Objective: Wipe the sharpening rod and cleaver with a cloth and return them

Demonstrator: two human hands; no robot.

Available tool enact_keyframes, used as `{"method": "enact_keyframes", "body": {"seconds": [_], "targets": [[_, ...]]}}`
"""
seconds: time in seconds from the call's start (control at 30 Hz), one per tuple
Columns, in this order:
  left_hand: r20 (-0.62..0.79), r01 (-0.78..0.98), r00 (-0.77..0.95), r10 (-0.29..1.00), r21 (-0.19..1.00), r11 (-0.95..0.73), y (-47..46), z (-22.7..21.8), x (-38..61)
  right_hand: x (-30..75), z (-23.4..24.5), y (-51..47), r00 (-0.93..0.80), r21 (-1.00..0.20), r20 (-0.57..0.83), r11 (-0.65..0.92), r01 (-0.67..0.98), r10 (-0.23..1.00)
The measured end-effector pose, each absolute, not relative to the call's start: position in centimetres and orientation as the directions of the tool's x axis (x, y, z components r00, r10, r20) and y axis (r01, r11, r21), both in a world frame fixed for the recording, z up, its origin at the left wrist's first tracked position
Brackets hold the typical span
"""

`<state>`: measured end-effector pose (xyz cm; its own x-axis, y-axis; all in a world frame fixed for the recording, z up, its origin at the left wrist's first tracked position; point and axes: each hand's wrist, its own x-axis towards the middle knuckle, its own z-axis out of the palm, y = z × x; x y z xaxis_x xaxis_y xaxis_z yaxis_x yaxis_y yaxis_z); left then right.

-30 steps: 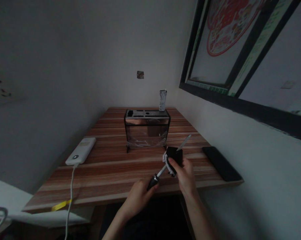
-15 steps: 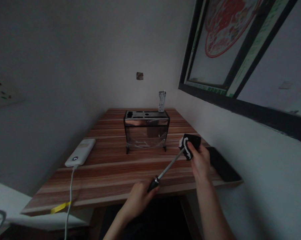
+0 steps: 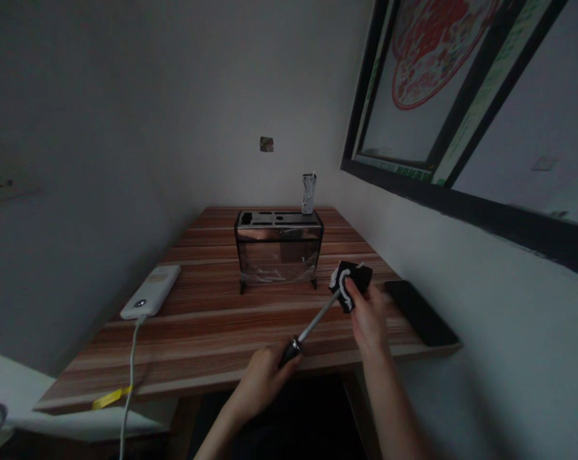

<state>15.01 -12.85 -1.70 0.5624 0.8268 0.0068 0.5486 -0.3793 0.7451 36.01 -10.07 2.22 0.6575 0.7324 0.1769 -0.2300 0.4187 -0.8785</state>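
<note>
rod (image 3: 318, 316): handle (image 3: 290, 351) in left fingers (image 3: 272, 355) | cloth (image 3: 360, 276): right fingers (image 3: 356, 294), seemingly around rod

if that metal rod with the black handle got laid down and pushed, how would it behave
The rod is probably stiff: it runs straight between the left hand and the black piece in the right hand. It may roll, since it looks slim and round.

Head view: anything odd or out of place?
Wrinkled clear film clings low on the stand, perhaps leftover packaging. A yellow strip sits askew at the front edge of the table, by the white cable.
</note>
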Motion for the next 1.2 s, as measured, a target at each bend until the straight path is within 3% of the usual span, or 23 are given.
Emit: {"method": "enact_keyframes", "body": {"seconds": [0.17, 0.33, 0.73, 1.03, 1.2], "targets": [[0.006, 0.528, 0.546, 0.838, 0.774, -0.350, -12.7, -1.7, 15.1, 32.8, -0.1, -11.9, 0.475, -0.948, 0.124, 0.245, -0.201, 0.871], [0.026, 0.476, 0.544, 0.839, 0.814, -0.334, -12.5, -2.1, 15.0, 29.6, -2.4, -13.6, 0.384, -0.975, 0.068, 0.142, -0.169, 0.921], [0.054, 0.442, 0.548, 0.835, 0.828, -0.344, -12.5, -2.2, 14.7, 28.7, -2.3, -14.5, 0.380, -0.981, 0.084, 0.143, -0.130, 0.921], [0.058, 0.422, 0.560, 0.826, 0.838, -0.345, -12.4, -2.4, 15.0, 29.7, -2.5, -13.9, 0.389, -0.969, 0.051, 0.139, -0.202, 0.920], [0.020, 0.488, 0.562, 0.827, 0.799, -0.351, -12.6, -1.8, 15.1, 31.7, -1.2, -12.8, 0.447, -0.959, 0.089, 0.198, -0.203, 0.890]]}}
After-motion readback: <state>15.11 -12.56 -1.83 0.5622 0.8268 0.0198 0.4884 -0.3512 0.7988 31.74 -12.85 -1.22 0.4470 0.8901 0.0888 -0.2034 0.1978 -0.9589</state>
